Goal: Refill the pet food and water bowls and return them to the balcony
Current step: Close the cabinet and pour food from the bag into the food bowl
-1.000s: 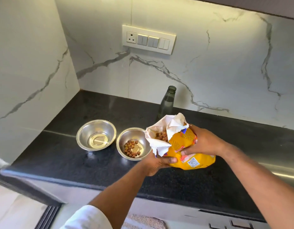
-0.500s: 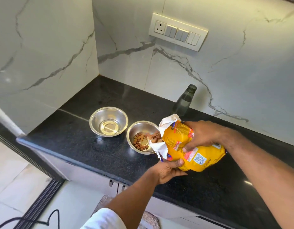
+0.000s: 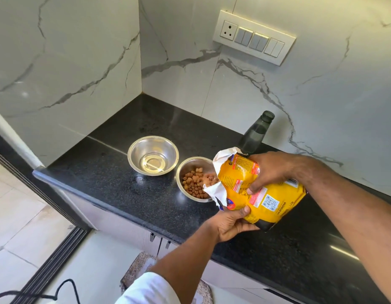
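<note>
Two steel bowls stand on the black counter (image 3: 106,172). The left bowl (image 3: 152,155) holds a little clear liquid. The right bowl (image 3: 191,181) holds brown kibble (image 3: 193,184). A yellow pet food bag (image 3: 256,189) is tipped on its side with its torn white mouth over the right bowl, and kibble spills from it. My right hand (image 3: 271,170) grips the bag from above. My left hand (image 3: 231,222) holds the bag from below, thumb on its front.
A dark green bottle (image 3: 256,133) stands behind the bag against the marble wall. A switch panel (image 3: 253,37) is on the wall above. A floor track (image 3: 54,262), a black cable (image 3: 36,292) and a speckled mat (image 3: 141,264) lie below the counter edge.
The bag has tipped further over toward the right bowl, and more kibble now lies in it. Both hands kept their hold. The camera swung left and down.
</note>
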`<state>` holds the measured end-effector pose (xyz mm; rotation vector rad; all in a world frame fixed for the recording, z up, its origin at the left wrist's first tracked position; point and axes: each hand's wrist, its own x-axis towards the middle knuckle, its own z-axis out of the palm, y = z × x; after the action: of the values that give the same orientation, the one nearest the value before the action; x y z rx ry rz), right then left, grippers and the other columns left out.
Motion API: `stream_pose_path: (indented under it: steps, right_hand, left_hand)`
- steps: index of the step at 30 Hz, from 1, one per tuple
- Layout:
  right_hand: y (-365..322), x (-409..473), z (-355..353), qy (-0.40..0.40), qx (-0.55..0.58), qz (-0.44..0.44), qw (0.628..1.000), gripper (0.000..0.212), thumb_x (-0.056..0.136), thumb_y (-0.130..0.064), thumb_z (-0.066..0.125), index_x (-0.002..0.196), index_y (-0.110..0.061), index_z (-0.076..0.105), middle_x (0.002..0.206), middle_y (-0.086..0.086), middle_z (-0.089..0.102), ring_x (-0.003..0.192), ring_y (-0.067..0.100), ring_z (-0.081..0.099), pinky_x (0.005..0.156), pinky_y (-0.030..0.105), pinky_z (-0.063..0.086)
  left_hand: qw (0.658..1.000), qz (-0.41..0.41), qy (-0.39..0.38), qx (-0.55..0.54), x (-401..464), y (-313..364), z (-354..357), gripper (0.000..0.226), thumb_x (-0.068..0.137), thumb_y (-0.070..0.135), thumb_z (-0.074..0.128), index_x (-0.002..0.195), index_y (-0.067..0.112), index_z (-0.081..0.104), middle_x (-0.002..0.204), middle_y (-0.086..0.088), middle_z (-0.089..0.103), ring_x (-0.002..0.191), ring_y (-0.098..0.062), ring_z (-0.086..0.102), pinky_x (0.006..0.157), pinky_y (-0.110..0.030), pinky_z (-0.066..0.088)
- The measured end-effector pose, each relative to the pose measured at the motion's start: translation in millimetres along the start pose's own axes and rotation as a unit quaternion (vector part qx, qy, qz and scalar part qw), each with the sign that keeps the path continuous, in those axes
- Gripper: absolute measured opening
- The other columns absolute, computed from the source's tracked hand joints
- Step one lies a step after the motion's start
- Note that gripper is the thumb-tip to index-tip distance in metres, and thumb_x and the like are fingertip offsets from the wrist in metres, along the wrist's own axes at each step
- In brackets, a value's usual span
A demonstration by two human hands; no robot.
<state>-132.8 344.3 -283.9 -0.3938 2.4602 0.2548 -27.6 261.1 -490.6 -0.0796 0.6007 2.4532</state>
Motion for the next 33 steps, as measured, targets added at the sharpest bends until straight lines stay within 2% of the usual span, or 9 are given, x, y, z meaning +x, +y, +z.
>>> stream_pose_path:
  steps: [5, 10, 15, 19, 24, 29, 33]
  right_hand:
    - [-0.1, 4.0, -3.2, -0.013, -0.001, 0.005, 1.000, 0.096, 0.053, -0.072, 0.089, 0.134, -0.038, 0.051, 0.121, -0.009, 0.070, 0.099, 0.016, 0.071, 0.093, 0.044, 0.060]
    - [-4.3, 4.1, -6.0, -0.024, 0.002, 0.005, 1.000, 0.091, 0.060, -0.065, 0.091, 0.136, -0.035, 0.051, 0.124, -0.007, 0.069, 0.100, 0.017, 0.071, 0.093, 0.043, 0.060]
    - [-10.7, 2.1, -9.1, -0.026, -0.011, 0.002, 1.000, 0.090, 0.064, -0.063, 0.090, 0.139, -0.033, 0.049, 0.127, -0.006, 0.068, 0.104, 0.018, 0.070, 0.094, 0.042, 0.059]
    - [-13.6, 0.7, -9.9, -0.032, -0.011, 0.003, 0.999, 0.090, 0.066, -0.060, 0.090, 0.140, -0.032, 0.048, 0.127, -0.005, 0.068, 0.104, 0.018, 0.070, 0.095, 0.042, 0.058]
    - [-14.9, -0.2, -10.4, -0.033, -0.014, 0.011, 0.999, 0.092, 0.065, -0.062, 0.090, 0.141, -0.032, 0.048, 0.128, -0.005, 0.067, 0.105, 0.019, 0.069, 0.095, 0.042, 0.058]
    - [-13.9, -0.7, -10.4, -0.035, -0.009, 0.018, 0.999, 0.093, 0.063, -0.064, 0.090, 0.140, -0.032, 0.048, 0.127, -0.006, 0.068, 0.104, 0.018, 0.070, 0.096, 0.043, 0.058]
    - [-16.7, -2.9, -12.6, -0.038, -0.008, 0.024, 0.999, 0.092, 0.065, -0.062, 0.089, 0.141, -0.032, 0.048, 0.129, -0.005, 0.067, 0.106, 0.019, 0.069, 0.095, 0.042, 0.058]
  left_hand:
    - [1.000, 0.008, 0.001, -0.003, 2.7, -1.3, -1.3, 0.079, 0.072, 0.017, 0.090, 0.142, 0.011, 0.055, 0.142, -0.018, 0.061, 0.132, -0.039, 0.058, 0.100, -0.060, 0.054]
    - [1.000, 0.006, 0.005, -0.026, 0.8, -2.3, -0.5, 0.074, 0.075, 0.014, 0.085, 0.142, 0.011, 0.054, 0.141, -0.019, 0.062, 0.128, -0.039, 0.061, 0.097, -0.061, 0.055]
    - [0.999, 0.011, 0.020, -0.028, -1.7, 0.2, 0.5, 0.050, 0.089, 0.011, 0.069, 0.138, 0.012, 0.056, 0.135, -0.016, 0.067, 0.130, -0.039, 0.060, 0.095, -0.058, 0.057]
    - [0.999, 0.012, 0.030, -0.038, -5.4, 3.1, 3.9, 0.070, 0.077, 0.012, 0.083, 0.141, 0.009, 0.053, 0.138, -0.019, 0.065, 0.126, -0.039, 0.063, 0.092, -0.058, 0.059]
    - [0.999, 0.007, 0.028, -0.042, -8.2, 5.4, 7.9, 0.081, 0.073, 0.011, 0.087, 0.145, 0.008, 0.049, 0.141, -0.020, 0.062, 0.127, -0.040, 0.063, 0.092, -0.059, 0.058]
    - [0.999, 0.000, 0.025, -0.035, -7.9, 7.5, 6.2, 0.077, 0.078, 0.011, 0.084, 0.146, 0.008, 0.049, 0.146, -0.021, 0.058, 0.133, -0.042, 0.057, 0.097, -0.061, 0.055]
    - [0.999, -0.005, 0.008, -0.039, -6.4, 7.3, 4.2, 0.069, 0.079, 0.009, 0.079, 0.143, 0.009, 0.052, 0.144, -0.021, 0.059, 0.133, -0.043, 0.057, 0.096, -0.061, 0.055]
